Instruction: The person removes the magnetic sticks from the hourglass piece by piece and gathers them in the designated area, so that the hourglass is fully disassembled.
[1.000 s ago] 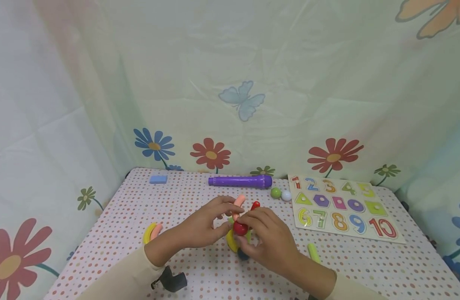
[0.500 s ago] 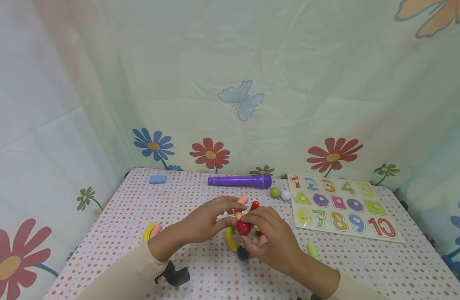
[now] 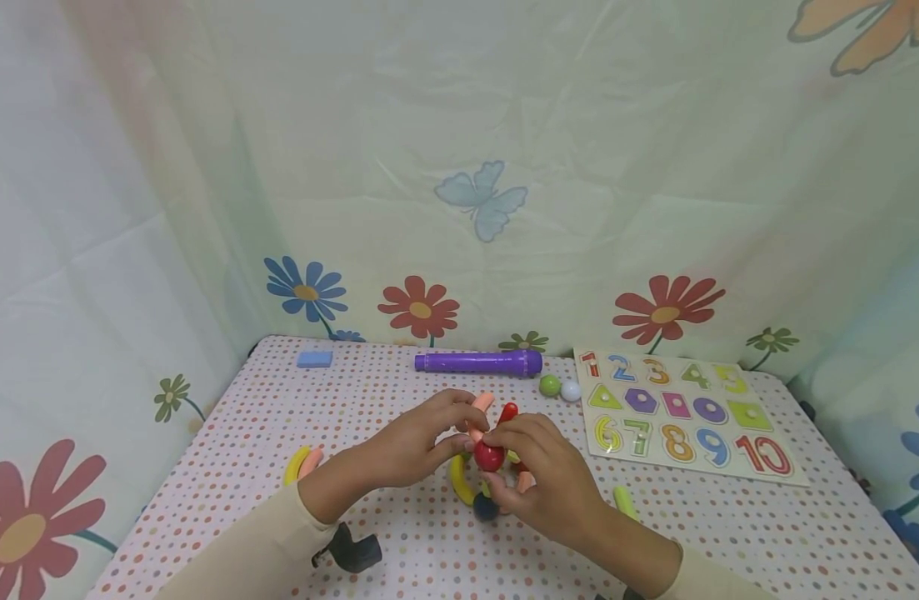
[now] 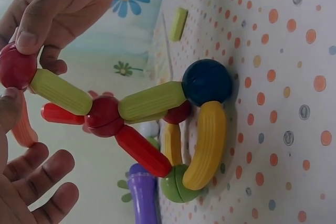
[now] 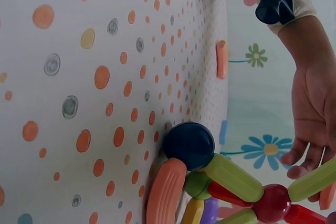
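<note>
A construction of magnetic building sticks and balls stands on the table between both hands. Its base shows a blue ball [image 4: 207, 82], a curved yellow stick [image 4: 207, 142] and a green ball [image 4: 178, 184]. Lime and red sticks meet above at a red ball [image 4: 102, 115]. A lime stick [image 4: 62, 92] runs up to the top red ball [image 3: 489, 455], which my right hand [image 3: 552, 475] pinches between thumb and fingers. My left hand [image 3: 417, 442] holds a curved salmon stick [image 4: 23, 127] against that ball. Fingers hide part of this stick.
Behind the hands lie a purple toy microphone [image 3: 477, 362], a green ball [image 3: 550, 385] and a white ball [image 3: 571, 391]. A number puzzle board [image 3: 684, 417] is at right, near a lime stick [image 3: 624, 502]. Curved sticks [image 3: 302, 465] lie left; a blue block [image 3: 314, 359] sits farther back.
Both hands and the top red ball have shifted slightly right. The salmon stick has tilted a little, and my left thumb has come closer to the ball.
</note>
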A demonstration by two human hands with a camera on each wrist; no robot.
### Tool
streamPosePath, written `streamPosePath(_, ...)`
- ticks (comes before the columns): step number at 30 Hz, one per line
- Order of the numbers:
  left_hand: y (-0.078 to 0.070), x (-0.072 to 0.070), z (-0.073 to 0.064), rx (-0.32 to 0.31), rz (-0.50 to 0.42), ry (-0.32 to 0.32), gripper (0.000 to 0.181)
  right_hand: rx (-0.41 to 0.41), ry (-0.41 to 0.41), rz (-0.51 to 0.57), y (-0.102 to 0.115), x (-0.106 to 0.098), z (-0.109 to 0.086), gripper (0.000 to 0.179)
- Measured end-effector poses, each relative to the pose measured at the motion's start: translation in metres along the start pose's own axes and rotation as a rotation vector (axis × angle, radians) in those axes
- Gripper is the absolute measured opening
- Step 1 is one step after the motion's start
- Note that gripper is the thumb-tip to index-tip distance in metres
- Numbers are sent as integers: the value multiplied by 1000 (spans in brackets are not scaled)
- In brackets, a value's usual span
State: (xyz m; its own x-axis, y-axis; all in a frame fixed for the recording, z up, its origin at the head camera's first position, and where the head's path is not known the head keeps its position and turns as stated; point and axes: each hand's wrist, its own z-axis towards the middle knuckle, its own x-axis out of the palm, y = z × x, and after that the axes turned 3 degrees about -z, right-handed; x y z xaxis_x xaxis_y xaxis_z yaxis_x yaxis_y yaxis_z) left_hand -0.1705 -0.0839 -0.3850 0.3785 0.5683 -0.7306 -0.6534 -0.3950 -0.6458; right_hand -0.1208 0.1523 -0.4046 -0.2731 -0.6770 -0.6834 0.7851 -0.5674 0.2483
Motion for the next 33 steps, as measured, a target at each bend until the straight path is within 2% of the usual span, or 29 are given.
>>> streamPosePath(10, -2, -2, -1, 27, 166, 12, 27, -7, 4, 2, -1, 0, -1, 47)
streamPosePath(14, -1, -4, -2, 32, 191, 10, 26, -6, -1, 7, -2, 0, -1, 46)
streamPosePath(17, 3, -6, -6, 11, 191, 1, 24, -1, -8, 5, -2, -1, -1, 44)
streamPosePath(21, 11, -7, -16, -51, 193, -4, 22, 1, -15, -3, -2, -3, 0, 45)
streamPosePath(25, 20, -6, -28, -115, 201, 23, 20, -9, -24, -19, -2, -3, 1, 48)
streamPosePath(33, 41, 2, -56, -162, 147, 99, 18, 17, -11, -18, -3, -3, -1, 49)
